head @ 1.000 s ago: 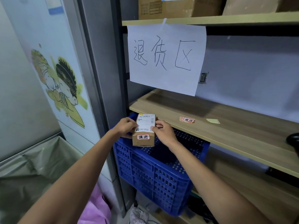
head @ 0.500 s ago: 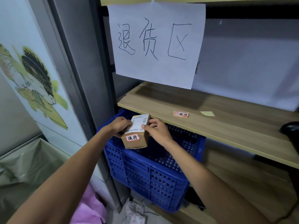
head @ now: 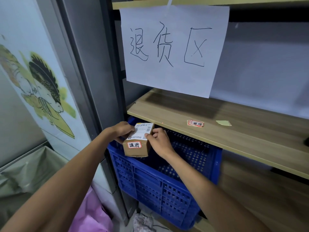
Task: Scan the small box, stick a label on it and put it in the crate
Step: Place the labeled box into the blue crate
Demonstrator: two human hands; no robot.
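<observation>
A small brown cardboard box (head: pixel 136 149) carries a white shipping label on top and a red-bordered sticker (head: pixel 134 145) on its near face. It is held over the near left corner of a blue perforated plastic crate (head: pixel 167 190) that sits under the wooden shelf. My left hand (head: pixel 119 130) grips the box's left side. My right hand (head: pixel 158 142) holds its right side with the thumb on the top label. The crate's inside looks dark; I see nothing in it.
A wooden shelf (head: pixel 234 141) juts over the crate's back. On it lie a small stack of red-bordered stickers (head: pixel 195 123) and a yellow backing scrap (head: pixel 223 123). A handwritten paper sign (head: pixel 173 47) hangs above. A grey-lined bin (head: pixel 25 174) and pink plastic (head: pixel 92 218) lie at left.
Both hands have lowered the box a little toward the crate's near left corner, and its front face has tipped downward. The camera has moved closer.
</observation>
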